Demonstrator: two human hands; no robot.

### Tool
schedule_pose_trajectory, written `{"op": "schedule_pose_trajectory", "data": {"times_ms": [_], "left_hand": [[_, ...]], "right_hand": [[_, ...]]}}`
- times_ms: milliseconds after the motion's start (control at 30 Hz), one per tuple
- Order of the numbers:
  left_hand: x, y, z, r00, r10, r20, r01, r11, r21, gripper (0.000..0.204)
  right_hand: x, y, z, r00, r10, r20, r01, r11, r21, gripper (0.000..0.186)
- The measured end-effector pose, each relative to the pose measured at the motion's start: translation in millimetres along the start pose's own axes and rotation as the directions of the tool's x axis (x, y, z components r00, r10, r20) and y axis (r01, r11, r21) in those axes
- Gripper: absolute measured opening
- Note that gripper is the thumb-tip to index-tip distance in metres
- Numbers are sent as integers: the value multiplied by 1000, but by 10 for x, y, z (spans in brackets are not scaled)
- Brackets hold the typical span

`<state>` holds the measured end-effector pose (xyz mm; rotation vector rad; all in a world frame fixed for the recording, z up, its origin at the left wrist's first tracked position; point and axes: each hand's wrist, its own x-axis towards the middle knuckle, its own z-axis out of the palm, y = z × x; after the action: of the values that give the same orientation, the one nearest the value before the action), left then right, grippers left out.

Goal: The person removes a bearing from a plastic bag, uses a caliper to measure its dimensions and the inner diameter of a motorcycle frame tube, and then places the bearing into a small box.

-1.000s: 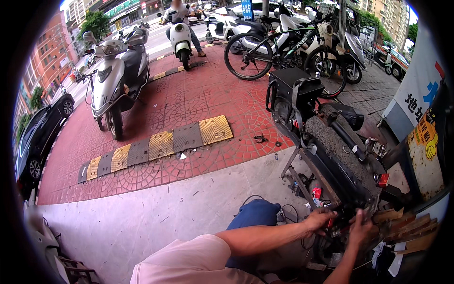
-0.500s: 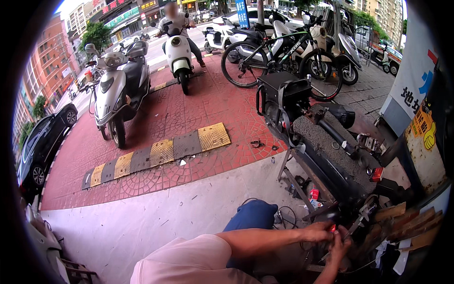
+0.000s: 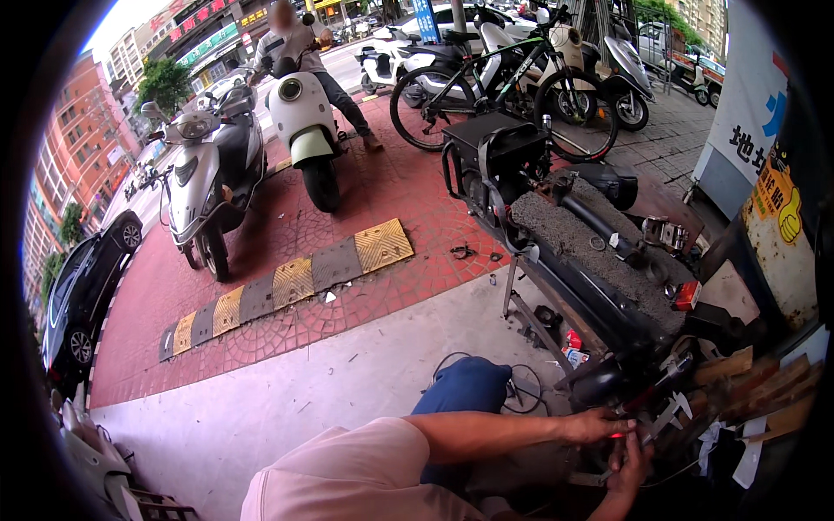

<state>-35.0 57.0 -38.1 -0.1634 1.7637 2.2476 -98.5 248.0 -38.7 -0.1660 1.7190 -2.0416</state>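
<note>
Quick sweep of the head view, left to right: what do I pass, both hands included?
Black car → silver scooter → pale scooter with rider → blue-clothed knee → left hand → right hand → red box → yellow thumbs-up picture.

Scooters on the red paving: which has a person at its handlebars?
The white scooter with one round headlight; the silver scooter left of it has no rider.

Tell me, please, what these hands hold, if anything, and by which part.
The left hand and right hand meet at a small red thing, apparently held; its gripped part cannot be told.
</note>
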Motion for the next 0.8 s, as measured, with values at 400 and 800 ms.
{"op": "schedule_pose_trajectory", "data": {"times_ms": [400,800], "left_hand": [[85,135,-16,909,-129,397,222,955,-198,66],[2,151,-145,953,-148,263,209,953,-220,56]], "right_hand": [[-158,-393,-345,984,63,169,-15,963,-270,39],[-174,-173,-179,985,-105,140,146,934,-325,41]]}}
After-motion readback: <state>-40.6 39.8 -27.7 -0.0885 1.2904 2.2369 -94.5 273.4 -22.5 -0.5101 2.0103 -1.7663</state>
